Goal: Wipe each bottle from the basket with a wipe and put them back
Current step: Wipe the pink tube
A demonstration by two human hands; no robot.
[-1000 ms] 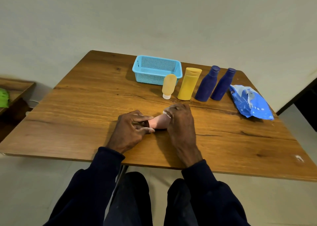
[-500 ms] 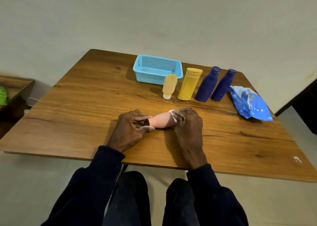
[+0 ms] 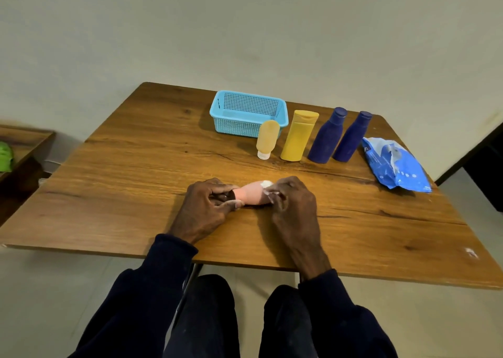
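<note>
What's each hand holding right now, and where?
Left hand grips the small pink bottle at its dark cap end; right hand presses a white wipe on its other end.

You get soft, even indoor light with no glare; the bottles and basket (image 3: 248, 114) cast faint shadows leftward on the table (image 3: 136, 172). Wide-angle bending curves the edges, and focus stays fairly sharp.
</note>
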